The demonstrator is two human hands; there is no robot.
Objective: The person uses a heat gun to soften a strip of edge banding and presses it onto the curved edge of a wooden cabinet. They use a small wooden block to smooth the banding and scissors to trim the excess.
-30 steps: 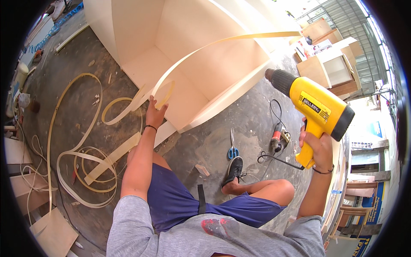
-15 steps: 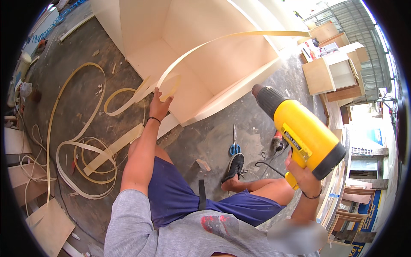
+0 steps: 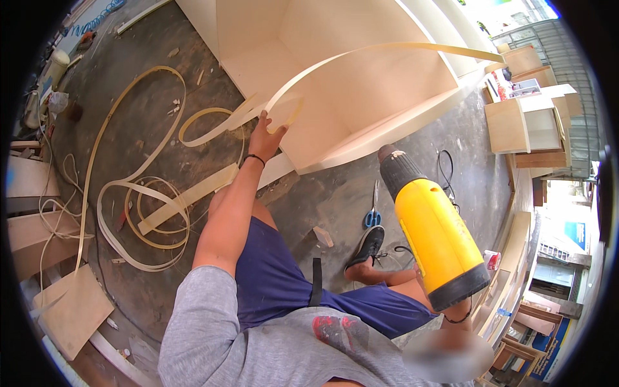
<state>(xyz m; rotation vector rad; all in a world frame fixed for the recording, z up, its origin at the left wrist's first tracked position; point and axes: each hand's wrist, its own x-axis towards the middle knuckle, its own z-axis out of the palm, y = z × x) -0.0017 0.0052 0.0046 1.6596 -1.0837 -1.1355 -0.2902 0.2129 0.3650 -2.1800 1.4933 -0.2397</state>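
My left hand [image 3: 265, 140] pinches a long, pale edge-banding strip [image 3: 419, 45] beside the near left corner of a white cabinet box [image 3: 361, 97]. From my fingers the strip arcs across the cabinet's open face to the far right. My right hand [image 3: 459, 311] is wrapped round the handle of a yellow and black heat gun [image 3: 435, 232], whose body hides most of that hand. The gun's nozzle [image 3: 389, 155] points up and left toward the cabinet's near edge, apart from it.
Loose banding coils [image 3: 145, 222] lie on the floor at left, with a flat wooden strip [image 3: 187, 200] across them. Blue-handled scissors [image 3: 373, 218] and a small wood block [image 3: 324, 236] lie near my shoe [image 3: 367, 248]. Wooden drawer boxes [image 3: 538, 126] stand at far right.
The heat gun has swung left, its nozzle turning nearer the cabinet. My left hand keeps its pinch on the strip. The whole view has shifted, so the floor and cabinet appear further right.
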